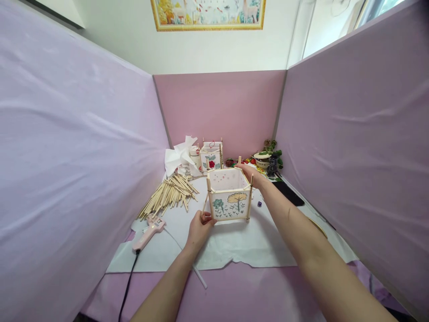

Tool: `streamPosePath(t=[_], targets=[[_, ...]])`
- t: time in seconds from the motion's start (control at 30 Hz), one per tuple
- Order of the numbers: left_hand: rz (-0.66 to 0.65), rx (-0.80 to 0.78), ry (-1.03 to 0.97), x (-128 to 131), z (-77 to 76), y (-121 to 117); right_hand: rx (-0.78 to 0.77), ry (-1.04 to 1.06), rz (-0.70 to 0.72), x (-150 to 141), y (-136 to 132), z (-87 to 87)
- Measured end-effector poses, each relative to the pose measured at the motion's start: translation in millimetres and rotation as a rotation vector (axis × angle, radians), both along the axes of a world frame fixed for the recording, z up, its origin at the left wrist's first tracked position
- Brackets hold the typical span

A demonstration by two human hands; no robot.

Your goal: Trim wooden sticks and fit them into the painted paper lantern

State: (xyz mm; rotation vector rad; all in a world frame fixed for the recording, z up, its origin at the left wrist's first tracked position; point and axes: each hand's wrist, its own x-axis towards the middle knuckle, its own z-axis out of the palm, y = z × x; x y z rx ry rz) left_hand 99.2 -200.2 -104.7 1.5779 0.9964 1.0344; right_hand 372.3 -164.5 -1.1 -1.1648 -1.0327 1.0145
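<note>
Right of the pink glue gun point(149, 234), the left hand point(197, 230) pinches a white-panelled stick box point(232, 205) by its lower corner; the right hand point(251, 175) meets its far post point(240, 159), finger closure hidden. Likely light, fragile; best gripped by the posts.

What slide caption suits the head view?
Left hand and right hand hold a tree-decorated box near sticks and a glue gun.

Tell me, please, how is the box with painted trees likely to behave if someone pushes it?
The box is probably light, since its panels look thin. Its slim stick frame should keep it fairly stiff, though a hard push might crack it. Flat-sided, it should not roll.
</note>
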Motion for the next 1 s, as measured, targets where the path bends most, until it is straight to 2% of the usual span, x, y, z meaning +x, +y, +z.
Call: streamPosePath(t=[0.13,0.43,0.57,0.63,0.73,0.77,0.8,0.9,1.0], targets=[[0.016,0.05,0.066,1.2,-0.2,-2.0,-0.051,-0.032,0.032,1.8,5.1,3.0],[-0.008,0.033,0.138,0.7,7.3,-13.7,-0.07,-0.108,0.052,7.6,-9.5,3.6],[-0.037,0.016,0.169,-7.3,9.1,-6.7,-0.021,-0.172,0.02,6.2,-18.3,5.2],[0.019,0.053,0.232,-21.6,16.0,2.8,0.019,-0.225,-0.054,13.9,-24.5,7.7],[0.283,0.205,0.326,-48.4,43.6,18.4,0.084,-0.299,-0.222,30.5,-37.7,19.8],[0.34,0.263,0.342,-55.1,58.5,22.3,0.112,-0.313,-0.266,34.1,-43.5,27.3],[0.339,0.324,0.366,-59.2,76.0,25.3,0.148,-0.325,-0.294,35.3,-49.8,36.9],[0.237,0.589,0.427,-51.7,136.9,31.4,0.354,-0.425,-0.286,23.3,-69.9,74.3],[-0.011,0.806,0.499,-22.5,188.4,38.5,0.499,-0.62,-0.107,-1.8,-84.4,109.8]])
